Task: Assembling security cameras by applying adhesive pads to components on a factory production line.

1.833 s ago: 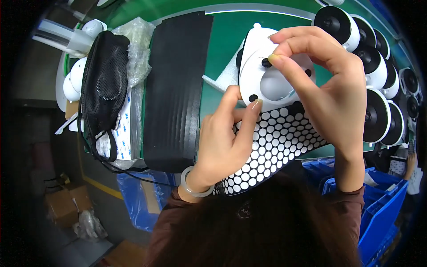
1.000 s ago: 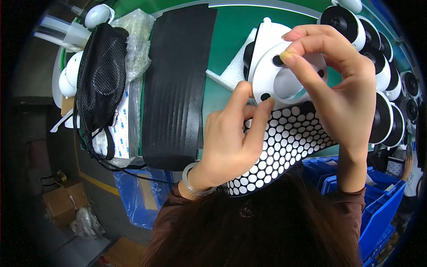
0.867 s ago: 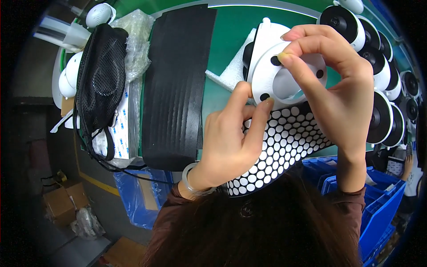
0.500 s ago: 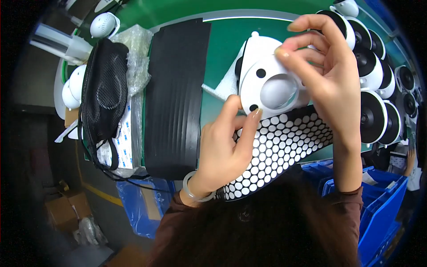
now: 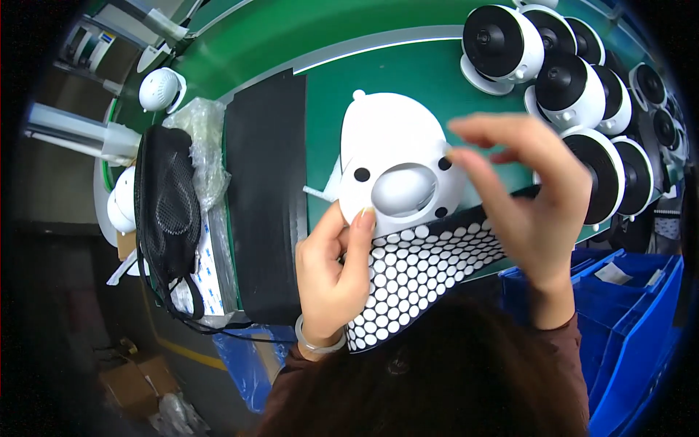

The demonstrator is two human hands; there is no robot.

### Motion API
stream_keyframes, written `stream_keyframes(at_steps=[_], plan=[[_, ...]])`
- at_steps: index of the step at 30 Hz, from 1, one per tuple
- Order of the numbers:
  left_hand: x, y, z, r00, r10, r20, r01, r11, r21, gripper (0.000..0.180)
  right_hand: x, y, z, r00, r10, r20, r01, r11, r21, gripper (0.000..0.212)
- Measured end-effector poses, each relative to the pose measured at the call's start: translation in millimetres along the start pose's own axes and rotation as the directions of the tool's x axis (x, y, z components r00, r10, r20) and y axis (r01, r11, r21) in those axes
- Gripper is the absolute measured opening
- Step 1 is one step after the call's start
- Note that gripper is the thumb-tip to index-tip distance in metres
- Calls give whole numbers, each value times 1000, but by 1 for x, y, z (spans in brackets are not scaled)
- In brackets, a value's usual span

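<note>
Pinching the lower-left rim of the white device (image 5: 397, 149), the left hand (image 5: 328, 273) sits just below it in the head view, while the right hand (image 5: 539, 182) hovers at its right edge, thumb and forefinger parted. Beneath is a green table (image 5: 408, 65) bearing a black mat (image 5: 266, 197); blue crates (image 5: 630, 313) stand lower right.

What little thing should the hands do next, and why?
Maybe the right hand should press the black dot by its thumb, since that fingertip looks close and the left hand holds the white device.
</note>
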State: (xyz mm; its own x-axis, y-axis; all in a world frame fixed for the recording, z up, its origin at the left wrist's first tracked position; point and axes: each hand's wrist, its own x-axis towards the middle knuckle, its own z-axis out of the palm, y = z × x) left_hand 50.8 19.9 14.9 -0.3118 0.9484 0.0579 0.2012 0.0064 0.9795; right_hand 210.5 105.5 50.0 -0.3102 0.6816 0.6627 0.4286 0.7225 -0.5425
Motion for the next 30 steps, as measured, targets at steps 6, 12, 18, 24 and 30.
stream_keyframes(at_steps=[6, 12, 18, 24, 30], plan=[[-4, 13, 3, 998, 25, -52, -29, 997, -70, 22, -19, -3, 10, 995, -20, -95, 22, 1000, 15, 21], [-7, 3, 1, 992, 55, -115, -52, 998, 34, 21, -25, -1, 21, 988, -40, -152, 31, 998, -62, 18], [-10, 12, -3, 995, 52, -82, -35, 981, 193, 20, -24, -6, 30, 978, -59, -198, 33, 990, -135, 17], [-7, 8, -1, 992, 70, -103, -52, 984, 168, 19, -24, -1, 35, 978, -94, -188, 63, 984, -165, 14], [-10, 4, -7, 993, 33, -109, -24, 996, 85, 19, -21, -10, 25, 990, 78, -119, -82, 996, -26, 15]])
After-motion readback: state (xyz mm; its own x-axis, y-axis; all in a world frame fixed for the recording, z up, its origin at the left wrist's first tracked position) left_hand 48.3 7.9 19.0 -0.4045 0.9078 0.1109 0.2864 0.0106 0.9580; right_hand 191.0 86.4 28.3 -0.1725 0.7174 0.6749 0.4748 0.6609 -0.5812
